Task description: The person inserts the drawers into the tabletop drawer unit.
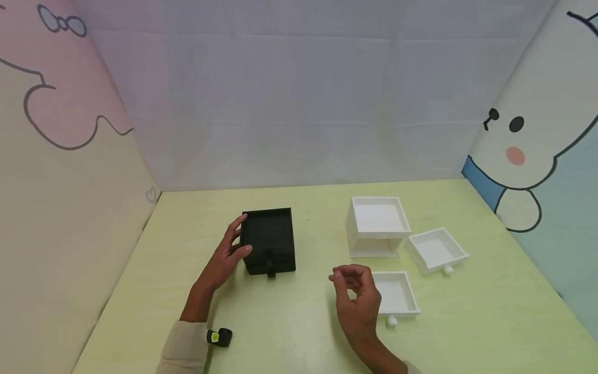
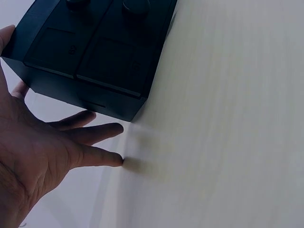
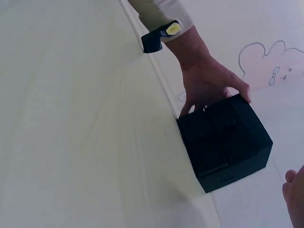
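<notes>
Black, and with a raised rim around its flat top, the box (image 1: 268, 234) stood upright on the yellowish table (image 1: 285, 322), left of the middle, and the left hand (image 1: 223, 262) was at its left side. This hand was spread wide, the thumb laid over the top edge and the index finger reaching toward the back corner; the other fingers were rather straight and apart, so it touched the box but did not close around it. The left forearm came up from below, leaning to the right, with a beige sleeve (image 1: 184, 348) and a black device (image 1: 220, 337) near the wrist. The right hand (image 1: 358, 306) was raised to the right of the box and well apart from it, the wrist bent upward, the fingers loosely curled with the thumb close to the index finger, and I could see nothing held between them. On the front of the box, two round knobs (image 2: 135, 7) were visible from the left wrist. Partly behind the right hand lay a white drawer (image 1: 397, 293); farther back stood a white cabinet (image 1: 380, 214), and just beside it a second drawer (image 1: 436, 249) was turned askew.
</notes>
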`<action>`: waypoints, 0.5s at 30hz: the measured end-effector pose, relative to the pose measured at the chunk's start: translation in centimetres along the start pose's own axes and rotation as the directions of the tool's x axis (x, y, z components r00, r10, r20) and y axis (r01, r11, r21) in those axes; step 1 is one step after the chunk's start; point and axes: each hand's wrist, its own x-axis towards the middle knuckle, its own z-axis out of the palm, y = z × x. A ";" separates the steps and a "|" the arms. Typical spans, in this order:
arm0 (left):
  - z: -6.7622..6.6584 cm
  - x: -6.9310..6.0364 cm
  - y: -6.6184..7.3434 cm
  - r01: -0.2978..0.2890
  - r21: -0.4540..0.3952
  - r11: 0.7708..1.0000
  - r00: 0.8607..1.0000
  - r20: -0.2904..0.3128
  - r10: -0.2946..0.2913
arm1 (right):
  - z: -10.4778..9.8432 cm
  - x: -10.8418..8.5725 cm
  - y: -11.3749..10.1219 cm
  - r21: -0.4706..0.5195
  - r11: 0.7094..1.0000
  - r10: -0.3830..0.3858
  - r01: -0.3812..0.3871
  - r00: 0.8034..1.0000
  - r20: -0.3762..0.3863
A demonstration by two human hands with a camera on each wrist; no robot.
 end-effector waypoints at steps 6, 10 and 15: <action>-0.3 -0.1 0.6 0.018 -0.006 1.000 0.999 0.030 -0.018 | -3.0 0.2 1.0 -0.047 0.999 0.006 -0.008 0.999 -0.053; -0.7 -0.1 1.2 -0.009 0.030 1.000 1.000 -0.018 0.009 | -5.0 0.0 2.1 -0.077 0.996 0.036 -0.044 0.995 -0.092; -0.4 0.0 3.4 -0.113 0.214 0.970 0.969 -0.192 0.155 | -7.3 -0.1 2.1 -0.166 0.972 0.146 -0.168 0.980 -0.136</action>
